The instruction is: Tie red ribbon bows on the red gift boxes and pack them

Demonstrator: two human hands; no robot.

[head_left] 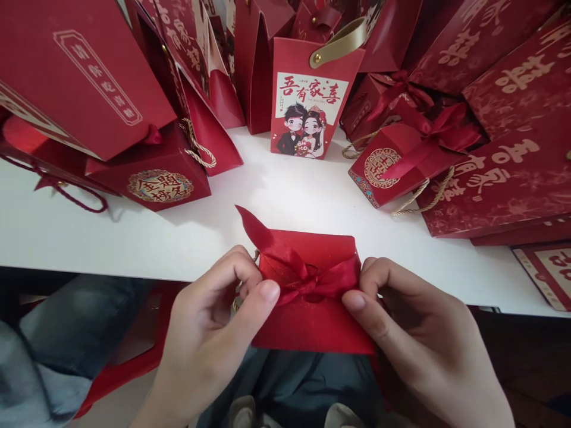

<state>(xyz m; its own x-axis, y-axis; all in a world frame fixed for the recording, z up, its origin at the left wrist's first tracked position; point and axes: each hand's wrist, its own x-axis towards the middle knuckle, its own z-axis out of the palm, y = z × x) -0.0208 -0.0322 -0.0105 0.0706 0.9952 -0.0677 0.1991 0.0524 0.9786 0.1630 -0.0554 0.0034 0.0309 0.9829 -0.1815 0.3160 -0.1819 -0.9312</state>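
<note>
A small red box (312, 327) is held at the front edge of the white table, above my lap. A dark red satin ribbon (307, 282) is tied in a bow across its top, with one tail sticking up at the upper left. My left hand (223, 309) pinches the bow's left loop between thumb and bent fingers. On the other side my right hand (401, 321) grips the right loop the same way, thumb on top. Part of a twisted cord shows behind my left fingers.
Red gift bags and boxes crowd the white table's (294, 196) far side, among them a bag with a cartoon couple (312, 101), a ribboned box (388, 160) at right and a box with a round emblem (160, 178) at left. A person's denim-covered leg (66, 321) is at lower left.
</note>
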